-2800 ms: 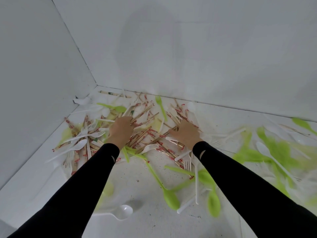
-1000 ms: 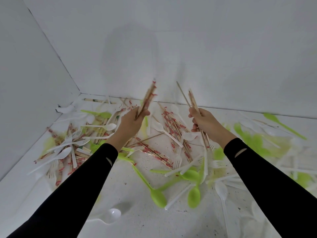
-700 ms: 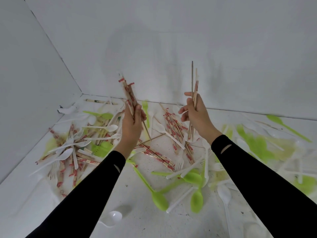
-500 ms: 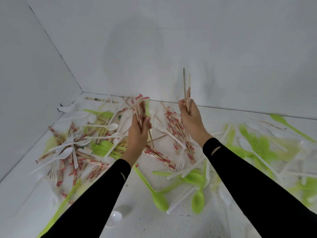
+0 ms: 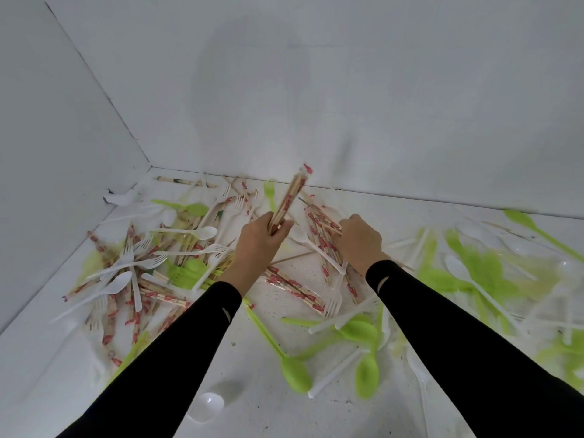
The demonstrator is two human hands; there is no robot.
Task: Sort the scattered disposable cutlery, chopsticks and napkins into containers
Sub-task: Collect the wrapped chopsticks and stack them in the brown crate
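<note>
Clutching a bundle of chopsticks (image 5: 289, 197) by its lower end, the left hand (image 5: 257, 245) has fingers and thumb curled round the thin wooden sticks. They slant up and to the right above the heap, each in a paper wrapper with red print. The right hand (image 5: 358, 243) lies knuckles-up on more wrapped chopsticks (image 5: 320, 248) lying flat. Its fingertips are hidden, so I cannot tell whether it pinches any. Both arms wear smooth black sleeves (image 5: 177, 358).

Around the hands the cutlery lies tangled on a speckled white surface (image 5: 268, 415). A glossy white spoon (image 5: 203, 233) and a slim white fork (image 5: 136, 264) rest to the left among further wrapped sticks. A green fork (image 5: 186, 273) lies just left of the left wrist. A long-handled green spoon (image 5: 295, 377) lies nearer the camera, between the arms. To the right, more green and white plastic pieces are blurred. Plain white walls (image 5: 379, 105) meet in a corner behind the heap.
</note>
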